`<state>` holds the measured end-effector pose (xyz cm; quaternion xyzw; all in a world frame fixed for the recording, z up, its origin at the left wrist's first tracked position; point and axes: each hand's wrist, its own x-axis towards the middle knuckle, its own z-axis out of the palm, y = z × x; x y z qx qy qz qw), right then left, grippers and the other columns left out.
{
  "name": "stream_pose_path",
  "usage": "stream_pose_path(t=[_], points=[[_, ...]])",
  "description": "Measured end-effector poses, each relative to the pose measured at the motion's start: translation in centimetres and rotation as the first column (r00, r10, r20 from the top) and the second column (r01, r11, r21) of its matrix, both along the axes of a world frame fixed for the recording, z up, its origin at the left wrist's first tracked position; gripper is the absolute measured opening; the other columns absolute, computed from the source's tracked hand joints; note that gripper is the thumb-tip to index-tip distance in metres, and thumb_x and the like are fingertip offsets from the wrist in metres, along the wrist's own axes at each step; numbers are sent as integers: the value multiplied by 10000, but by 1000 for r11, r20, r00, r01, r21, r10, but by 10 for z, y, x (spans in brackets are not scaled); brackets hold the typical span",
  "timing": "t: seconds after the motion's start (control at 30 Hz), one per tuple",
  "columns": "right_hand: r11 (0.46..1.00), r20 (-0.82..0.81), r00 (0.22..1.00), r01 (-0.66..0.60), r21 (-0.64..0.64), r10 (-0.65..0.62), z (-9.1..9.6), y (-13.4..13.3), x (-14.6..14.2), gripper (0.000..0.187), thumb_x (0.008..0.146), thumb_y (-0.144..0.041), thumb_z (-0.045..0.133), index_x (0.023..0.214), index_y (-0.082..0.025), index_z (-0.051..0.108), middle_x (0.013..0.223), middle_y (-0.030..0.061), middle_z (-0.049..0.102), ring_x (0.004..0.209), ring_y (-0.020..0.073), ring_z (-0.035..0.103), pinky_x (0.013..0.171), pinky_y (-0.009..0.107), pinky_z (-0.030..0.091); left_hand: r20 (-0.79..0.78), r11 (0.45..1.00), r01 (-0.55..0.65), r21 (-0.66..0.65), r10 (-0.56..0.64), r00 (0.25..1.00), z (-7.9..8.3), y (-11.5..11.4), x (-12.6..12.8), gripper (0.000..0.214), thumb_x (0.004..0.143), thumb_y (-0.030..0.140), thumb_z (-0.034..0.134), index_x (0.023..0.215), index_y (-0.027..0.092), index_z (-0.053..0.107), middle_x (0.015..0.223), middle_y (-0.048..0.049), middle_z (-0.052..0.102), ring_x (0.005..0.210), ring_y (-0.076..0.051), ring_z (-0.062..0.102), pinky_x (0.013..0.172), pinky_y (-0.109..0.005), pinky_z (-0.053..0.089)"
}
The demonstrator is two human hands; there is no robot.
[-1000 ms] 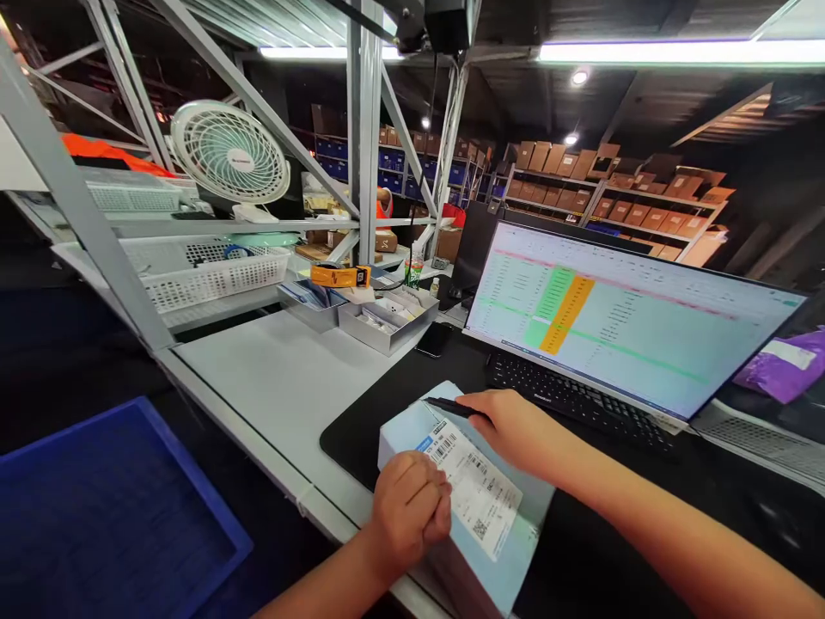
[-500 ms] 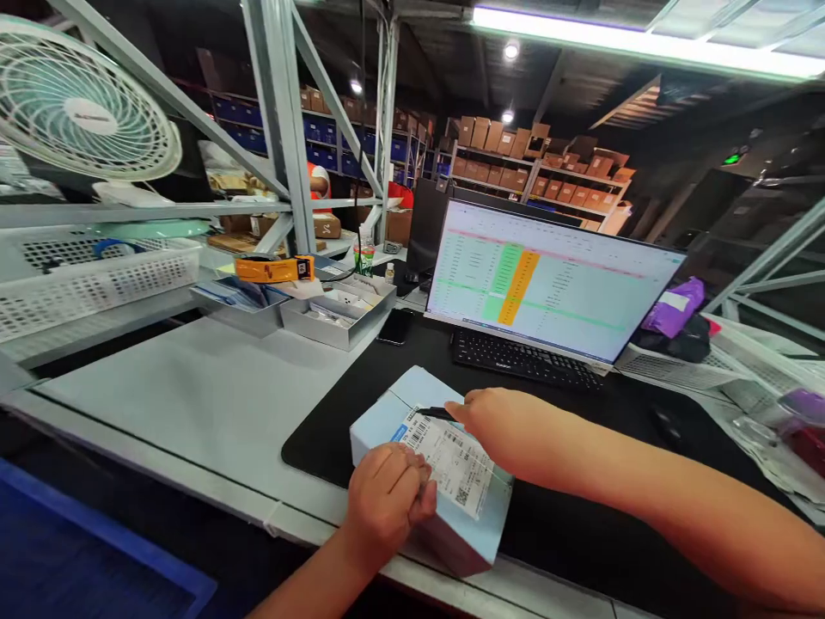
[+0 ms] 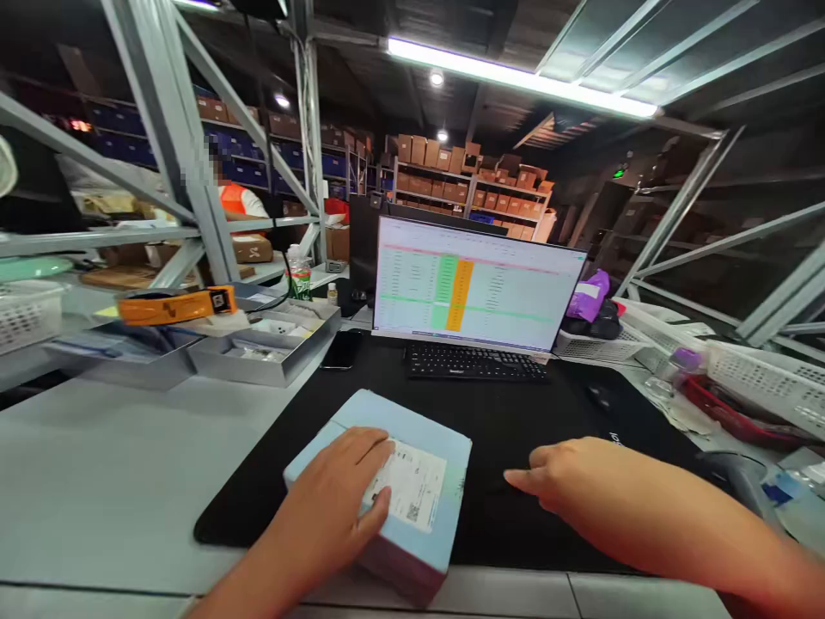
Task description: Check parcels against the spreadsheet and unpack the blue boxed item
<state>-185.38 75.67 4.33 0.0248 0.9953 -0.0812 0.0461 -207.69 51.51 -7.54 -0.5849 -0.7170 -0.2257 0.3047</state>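
Note:
A light blue cardboard box (image 3: 406, 421) stands near the front edge of the desk, partly on the black desk mat. On its top is a white shipping label (image 3: 418, 494) with print and a square code. My left hand (image 3: 348, 481) lies over the box's top and the label's left part, fingers stretched and thumb apart. To the right of the box, my right hand (image 3: 554, 473) hovers above the mat with its fingers curled together. Whatever it may hold does not show against the dark mat.
Behind the box are a black keyboard (image 3: 477, 361), a monitor (image 3: 496, 292) and a phone (image 3: 341, 350). Grey trays (image 3: 271, 344) stand left, with an orange strap-like thing (image 3: 177, 305) above. A mouse (image 3: 599, 395) and white baskets (image 3: 766, 378) are right. A person (image 3: 238, 202) is beyond the frame.
My right hand has moved right, off the label; the slim black tool it held there no longer shows. My left hand has gone from curled to flat on the box. The view has turned right.

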Motion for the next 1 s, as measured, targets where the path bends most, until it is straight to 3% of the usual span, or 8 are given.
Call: stream_pose_path(t=[0.13, 0.2, 0.27, 0.37, 0.5, 0.63, 0.8, 1.0], points=[[988, -49, 989, 137, -76, -141, -4, 26, 0, 372, 856, -211, 557, 1158, -338, 733, 1076, 35, 754, 1022, 237, 692, 902, 366, 514, 6, 995, 65, -78, -65, 998, 4, 5, -8, 211, 890, 330, 549, 1021, 206, 658, 1022, -79, 706, 893, -239, 652, 751, -351, 519], [960, -176, 953, 217, -174, -247, -21, 28, -21, 427, 905, -293, 526, 1313, -269, 647, 1312, 75, 672, 1204, 256, 618, 1054, 423, 461, 33, 989, 87, -119, -84, 996, 7, 8, -8, 189, 901, 328, 521, 951, 208, 659, 947, -74, 696, 814, -231, 637, 694, -344, 503], [923, -282, 901, 245, -295, -330, -44, 19, -52, 561, 915, -374, 533, 1449, -203, 505, 1427, 127, 577, 1224, 247, 597, 1071, 421, 458, 73, 981, 84, -173, -73, 995, 11, 11, -8, 173, 892, 339, 532, 906, 215, 652, 903, -65, 683, 775, -227, 619, 683, -344, 493], [910, -330, 886, 198, -363, -325, -76, -6, -98, 747, 880, -419, 579, 1542, -171, 338, 1422, 164, 543, 1153, 241, 617, 1029, 419, 486, 131, 965, 57, -255, -24, 991, 16, 18, -7, 168, 868, 382, 586, 827, 225, 627, 851, -46, 662, 753, -225, 598, 693, -346, 484], [904, -202, 949, 145, -401, -242, -94, -25, -131, 766, 866, -494, 574, 1534, -182, 367, 1433, 170, 541, 1245, 308, 573, 1065, 481, 445, 164, 966, 30, -255, 12, 986, 17, 31, -7, 200, 896, 381, 574, 776, 227, 617, 817, -26, 649, 745, -215, 606, 692, -336, 469], [829, -83, 975, 127, -545, -204, -102, -13, -138, 758, 862, -623, 547, 1494, -221, 433, 1461, 136, 549, 1316, 311, 531, 1094, 465, 408, 164, 973, 1, -231, 38, 986, 15, 37, -9, 348, 973, 384, 455, 700, 226, 601, 711, -9, 613, 654, -186, 591, 624, -311, 424], [724, -29, 984, 109, -681, -176, -114, -2, -140, 694, 831, -606, 613, 1422, -258, 514, 1338, 88, 650, 1183, 261, 620, 1007, 397, 465, 176, 977, 21, -210, 17, 984, 15, 35, -11, 427, 1000, 391, 408, 635, 225, 554, 645, 8, 584, 588, -154, 570, 584, -287, 405], [700, -24, 987, 95, -708, -158, -111, -3, -140, 677, 813, -604, 629, 1410, -306, 519, 1327, 52, 657, 1180, 260, 618, 996, 397, 468, 188, 975, 11, -223, 31, 982, 9, 29, -13, 449, 1008, 399, 375, 620, 229, 522, 616, 23, 565, 543, -136, 543, 542, -274, 387]])
